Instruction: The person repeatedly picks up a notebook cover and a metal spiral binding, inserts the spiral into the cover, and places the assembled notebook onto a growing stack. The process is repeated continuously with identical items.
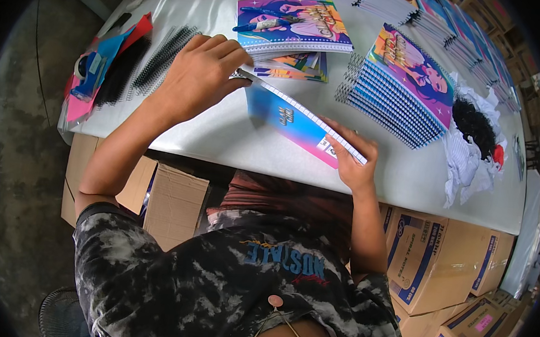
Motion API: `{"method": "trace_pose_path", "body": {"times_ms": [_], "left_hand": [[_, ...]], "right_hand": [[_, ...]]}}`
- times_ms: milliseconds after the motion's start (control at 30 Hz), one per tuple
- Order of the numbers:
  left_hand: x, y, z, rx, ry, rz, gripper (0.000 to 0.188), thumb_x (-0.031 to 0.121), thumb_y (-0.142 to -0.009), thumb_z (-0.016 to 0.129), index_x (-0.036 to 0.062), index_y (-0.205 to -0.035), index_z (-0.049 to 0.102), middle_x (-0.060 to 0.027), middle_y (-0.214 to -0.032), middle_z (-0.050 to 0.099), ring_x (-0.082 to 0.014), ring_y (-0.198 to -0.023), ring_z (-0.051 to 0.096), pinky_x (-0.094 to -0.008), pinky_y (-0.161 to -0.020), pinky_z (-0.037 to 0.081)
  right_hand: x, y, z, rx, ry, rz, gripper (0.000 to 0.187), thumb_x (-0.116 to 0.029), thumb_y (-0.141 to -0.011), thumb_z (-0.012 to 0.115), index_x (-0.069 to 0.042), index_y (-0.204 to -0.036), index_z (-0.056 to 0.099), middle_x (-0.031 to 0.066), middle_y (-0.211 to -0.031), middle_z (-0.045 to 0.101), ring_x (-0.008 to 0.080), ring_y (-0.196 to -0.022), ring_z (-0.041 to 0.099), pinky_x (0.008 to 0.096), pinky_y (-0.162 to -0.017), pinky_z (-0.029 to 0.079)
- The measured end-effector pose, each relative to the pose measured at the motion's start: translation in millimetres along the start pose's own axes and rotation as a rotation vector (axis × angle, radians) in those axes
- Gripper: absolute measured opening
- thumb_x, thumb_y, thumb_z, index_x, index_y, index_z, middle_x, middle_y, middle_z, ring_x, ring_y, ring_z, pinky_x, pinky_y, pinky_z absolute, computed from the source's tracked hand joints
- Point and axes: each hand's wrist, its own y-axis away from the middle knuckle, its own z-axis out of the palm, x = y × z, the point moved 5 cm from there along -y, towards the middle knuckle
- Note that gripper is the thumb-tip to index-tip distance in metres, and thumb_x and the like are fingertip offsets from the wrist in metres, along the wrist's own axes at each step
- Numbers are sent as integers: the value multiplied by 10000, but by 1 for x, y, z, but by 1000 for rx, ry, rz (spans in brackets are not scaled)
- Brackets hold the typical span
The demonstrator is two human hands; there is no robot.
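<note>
A notebook (286,121) with a blue-to-pink back cover is tilted up above the table, its white punched edge facing upward. My right hand (353,160) grips its lower right end, thumb on the cover and fingers behind. At the opposite end, my left hand (204,73) is closed, fingertips together at the corner. A small dark metallic bit shows beneath those fingertips, but what they pinch is mostly hidden. Just beyond lies a stack of punched notebooks (329,32) with colourful covers, with blue pens (258,26) on top.
Loose black binding coils (165,61) lie left of my left hand, near a blue tape dispenser (91,71). Coil-bound notebooks (399,105) are stacked at right, beside crumpled white material (467,173) and a black tangle (473,126). Cardboard boxes (426,261) stand below the table (222,141).
</note>
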Motion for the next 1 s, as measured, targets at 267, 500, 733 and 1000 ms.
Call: {"method": "trace_pose_path", "body": {"times_ms": [267, 500, 733, 1000], "left_hand": [[-11, 5, -24, 15, 213, 85, 192, 159, -796, 634, 17, -926, 628, -120, -909, 636, -273, -819, 597, -357, -744, 459], [-15, 4, -15, -167, 393, -17, 195, 152, -779, 654, 47, -938, 614, -114, -936, 629, -285, -851, 589, -363, -796, 447], [-4, 9, -9, -37, 111, 178, 183, 183, -782, 647, 65, -921, 630, -69, -963, 631, -242, -893, 568, -371, -911, 380], [1, 11, -17, 170, 71, 209, 136, 164, -761, 657, 64, -851, 639, -42, -876, 646, -214, -841, 590, -347, -858, 394]], "right_hand": [[0, 13, 8, 28, -92, 176, 253, 30, -791, 615, -6, -1040, 644, 76, -760, 657, 74, -596, 541, 202, -548, 435], [-2, 12, 10, 35, -123, 150, 235, -4, -808, 621, -11, -1041, 647, 61, -721, 639, 58, -575, 506, 203, -526, 418], [-4, 13, 11, 62, -153, 157, 240, -4, -819, 601, -4, -1056, 637, 64, -760, 650, 64, -587, 512, 202, -540, 421], [-7, 14, 10, 66, -87, 88, 230, -11, -826, 588, 5, -1051, 635, 90, -783, 659, 83, -575, 521, 209, -540, 425]]}}
